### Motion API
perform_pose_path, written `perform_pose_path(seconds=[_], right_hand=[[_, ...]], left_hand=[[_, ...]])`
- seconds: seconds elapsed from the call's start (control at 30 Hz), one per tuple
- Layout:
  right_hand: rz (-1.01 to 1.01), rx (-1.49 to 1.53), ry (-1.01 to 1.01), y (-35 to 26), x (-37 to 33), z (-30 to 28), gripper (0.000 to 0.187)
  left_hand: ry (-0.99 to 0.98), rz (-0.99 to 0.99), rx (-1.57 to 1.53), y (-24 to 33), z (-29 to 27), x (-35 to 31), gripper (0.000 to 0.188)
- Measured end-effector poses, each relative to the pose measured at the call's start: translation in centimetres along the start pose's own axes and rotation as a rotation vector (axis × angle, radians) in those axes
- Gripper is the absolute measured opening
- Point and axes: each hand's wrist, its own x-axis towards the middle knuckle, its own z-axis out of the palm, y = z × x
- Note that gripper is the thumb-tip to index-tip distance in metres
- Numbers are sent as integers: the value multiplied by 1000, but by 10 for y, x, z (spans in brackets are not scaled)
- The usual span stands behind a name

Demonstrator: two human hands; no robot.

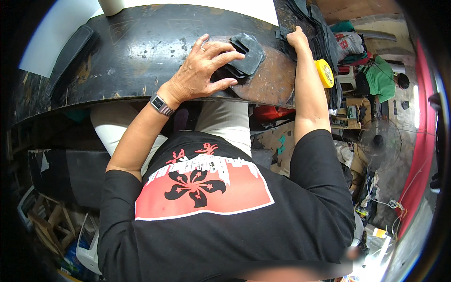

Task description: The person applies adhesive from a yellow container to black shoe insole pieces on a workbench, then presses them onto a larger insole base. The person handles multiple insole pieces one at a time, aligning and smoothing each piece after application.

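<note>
My left hand (199, 68) is held over the dark workbench (155, 51), with its thumb and fingers spread apart. Its fingertips reach to the left side of a small stack of flat dark grey pieces (253, 56), and nothing shows in its grip. The stack lies on a worn brown board (270, 82). Out at the far right of the bench, my right hand (297, 38) has its fingers curled closed among layered black sheet pieces (322, 35). What it pinches, if anything, is hidden.
A round yellow-lidded container (324, 74) stands beside my right forearm. A long black curved strip (70, 56) lies on the bench's left, near white sheets (51, 37). To the right are a standing fan (379, 141) and a person in a green shirt (381, 79).
</note>
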Motion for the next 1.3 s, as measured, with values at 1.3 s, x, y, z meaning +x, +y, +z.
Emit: perform_pose_path(seconds=[1.3], right_hand=[[-1062,879,264,-157,-303,-10,80]], left_hand=[[588,-877,-1631,44,-61,-87,35]])
